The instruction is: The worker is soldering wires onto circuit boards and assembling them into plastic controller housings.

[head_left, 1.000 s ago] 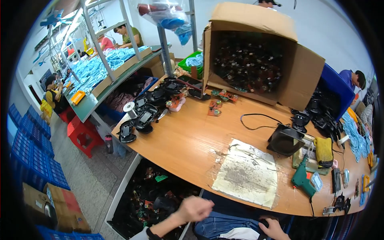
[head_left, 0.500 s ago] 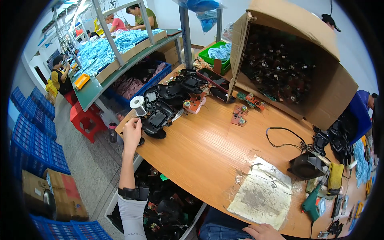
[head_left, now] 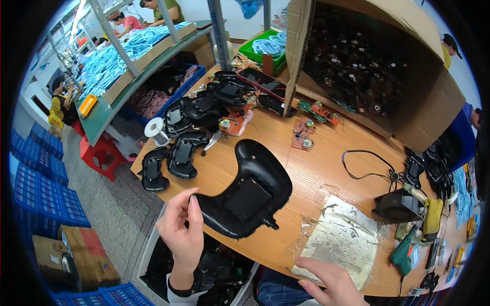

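My left hand (head_left: pixel 184 229) pinches one grip end of a black game controller (head_left: pixel 247 196) between thumb and fingers. The controller hangs above the table's near edge, its flat rectangular back panel facing up. Low in the view, my right hand (head_left: pixel 334 280) is open, fingers stretched, over the near edge of a worn white sheet (head_left: pixel 339 239). Nothing shows in it. At the table's left end lie more black controllers (head_left: pixel 182 154), beside a spool of solder wire (head_left: pixel 157 131).
A large cardboard box (head_left: pixel 423 117) full of circuit boards stands at the back. Loose red boards (head_left: pixel 303 134) lie before it. To the right are a small black fan (head_left: pixel 398 206), a green glue gun (head_left: pixel 403 255) and a cable (head_left: pixel 352 153). A bin of parts (head_left: pixel 148 275) sits below the table's edge.
My left hand has come from the table's left end toward me, now with a controller in it. My right hand has moved further into view. The whole view has shifted slightly.
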A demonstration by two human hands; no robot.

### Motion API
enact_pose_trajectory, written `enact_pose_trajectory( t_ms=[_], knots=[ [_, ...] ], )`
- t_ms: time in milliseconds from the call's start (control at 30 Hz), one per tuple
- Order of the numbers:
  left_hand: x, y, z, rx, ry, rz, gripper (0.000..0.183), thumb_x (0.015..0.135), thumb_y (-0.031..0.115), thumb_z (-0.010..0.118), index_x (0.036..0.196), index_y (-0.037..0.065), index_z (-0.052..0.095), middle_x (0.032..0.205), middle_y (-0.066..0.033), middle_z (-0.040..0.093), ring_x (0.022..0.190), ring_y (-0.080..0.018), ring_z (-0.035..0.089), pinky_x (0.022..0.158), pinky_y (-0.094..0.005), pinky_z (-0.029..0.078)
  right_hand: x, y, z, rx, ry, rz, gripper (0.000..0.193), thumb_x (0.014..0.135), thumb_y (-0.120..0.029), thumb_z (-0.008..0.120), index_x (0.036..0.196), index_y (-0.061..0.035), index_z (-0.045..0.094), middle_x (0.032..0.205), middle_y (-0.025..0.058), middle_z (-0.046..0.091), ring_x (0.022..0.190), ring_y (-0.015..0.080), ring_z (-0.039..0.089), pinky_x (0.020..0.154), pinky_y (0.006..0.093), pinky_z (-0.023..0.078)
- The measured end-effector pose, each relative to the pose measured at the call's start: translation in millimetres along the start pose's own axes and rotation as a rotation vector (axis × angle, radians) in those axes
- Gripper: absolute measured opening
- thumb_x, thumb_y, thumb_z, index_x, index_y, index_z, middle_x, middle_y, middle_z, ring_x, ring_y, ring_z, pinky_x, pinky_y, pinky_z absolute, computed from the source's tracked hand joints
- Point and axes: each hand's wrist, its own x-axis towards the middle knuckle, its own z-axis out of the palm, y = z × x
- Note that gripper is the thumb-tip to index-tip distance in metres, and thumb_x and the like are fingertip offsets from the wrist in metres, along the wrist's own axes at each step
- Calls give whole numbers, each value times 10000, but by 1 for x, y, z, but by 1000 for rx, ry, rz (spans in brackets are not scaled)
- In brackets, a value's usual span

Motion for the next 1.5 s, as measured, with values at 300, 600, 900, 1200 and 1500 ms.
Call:
enact_pose_trajectory(
  t_ms=[300, 600, 900, 1200, 1500],
  knots=[
    [-21, 9, 30, 10, -98, 87, 149, 894, 3, 505, 996, -42, 603, 666, 11, 527, 496, 6, 404, 417, -153, 294, 38, 17, 10, 523, 15, 195, 643, 915, -69, 484, 1442, 8, 125, 1232, 201, 528, 1143, 247, 546, 918, 326, 442],
    [-32, 7, 41, -86, -408, 129, 150, 804, 27, 649, 945, -23, 634, 720, -81, 618, 595, -124, 585, 564, -237, 488, 47, 31, 27, 825, 456, 310, 542, 873, -35, 587, 1339, -17, 311, 1176, 97, 527, 995, 142, 559, 831, 258, 471],
    [45, -175, -64, 585, 494, -169, 569, 852, 296, 650, 1308, 39, 427, 1170, -162, 507, 948, -242, 552, 791, -349, 454, 20, 75, 21, 867, 618, 446, 573, 890, -62, 545, 1396, -38, 277, 1194, 77, 532, 975, 114, 578, 740, 226, 486],
    [27, -138, -64, 20, 479, -255, 381, 920, 116, 549, 1282, 14, 490, 1003, -45, 573, 629, -29, 500, 497, -170, 373, 10, 111, 24, 580, 472, 502, 618, 895, -98, 561, 1416, -20, 237, 1136, 103, 540, 912, 103, 548, 774, 223, 437],
    [-18, -26, -5, 5, 253, -140, 359, 929, 38, 458, 1280, -36, 474, 958, -41, 513, 575, -10, 445, 434, -150, 389, 17, 85, 16, -36, 592, 265, 639, 840, -35, 517, 1416, -11, 240, 1469, 169, 239, 1382, 267, 182, 1119, 357, 93]
  ],
)
